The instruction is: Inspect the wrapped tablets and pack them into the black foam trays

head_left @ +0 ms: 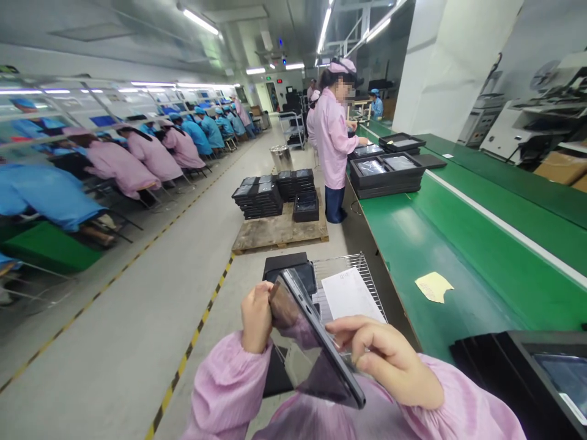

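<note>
A thin tablet (316,342) with a glossy dark screen and a grey edge is held tilted in front of my chest. My left hand (257,315) is closed around its upper left corner. On the opposite side, my right hand (383,354) has its index finger stretched to the long edge, where small buttons show. Its thumb and other fingers are loosely bent and apart, with nothing seen in them. Whether that fingertip touches the edge I cannot tell. Beneath the tablet stands a wire rack (367,269) with a white paper sheet (351,293) and a black tray (287,263).
To my right runs a green workbench (413,244) bearing a torn yellow paper (433,287) and black trays (504,366). Ahead, stacked trays sit on a wooden pallet (275,235). A co-worker (332,140) in pink stands at the bench. Several seated people line the left.
</note>
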Demonstrator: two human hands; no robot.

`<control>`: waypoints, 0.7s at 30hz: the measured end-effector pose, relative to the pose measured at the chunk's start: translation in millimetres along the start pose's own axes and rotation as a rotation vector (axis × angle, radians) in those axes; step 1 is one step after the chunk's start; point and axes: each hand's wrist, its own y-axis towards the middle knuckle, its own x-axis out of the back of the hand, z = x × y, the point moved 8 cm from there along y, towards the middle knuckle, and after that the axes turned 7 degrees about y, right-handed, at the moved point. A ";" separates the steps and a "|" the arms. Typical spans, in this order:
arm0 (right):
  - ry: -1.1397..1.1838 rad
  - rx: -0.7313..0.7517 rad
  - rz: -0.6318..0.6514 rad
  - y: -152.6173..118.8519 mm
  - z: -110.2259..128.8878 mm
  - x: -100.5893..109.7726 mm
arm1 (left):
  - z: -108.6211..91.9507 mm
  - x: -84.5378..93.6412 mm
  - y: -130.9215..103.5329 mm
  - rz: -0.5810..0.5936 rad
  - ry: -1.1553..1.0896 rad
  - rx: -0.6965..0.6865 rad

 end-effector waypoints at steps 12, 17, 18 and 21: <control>0.092 -0.025 -0.153 -13.3 -14.6 14.4 | -33.5 20.0 -2.4 -0.014 0.198 -0.182; 0.109 -0.044 -0.173 -16.9 -15.8 16.0 | -38.3 27.0 -3.2 -0.040 0.212 -0.231; 0.108 -0.041 -0.172 -17.0 -15.2 16.0 | -37.2 27.8 -2.8 -0.045 0.210 -0.231; 0.089 -0.028 -0.170 -16.9 -13.8 15.3 | -34.0 29.1 -0.7 -0.058 0.196 -0.229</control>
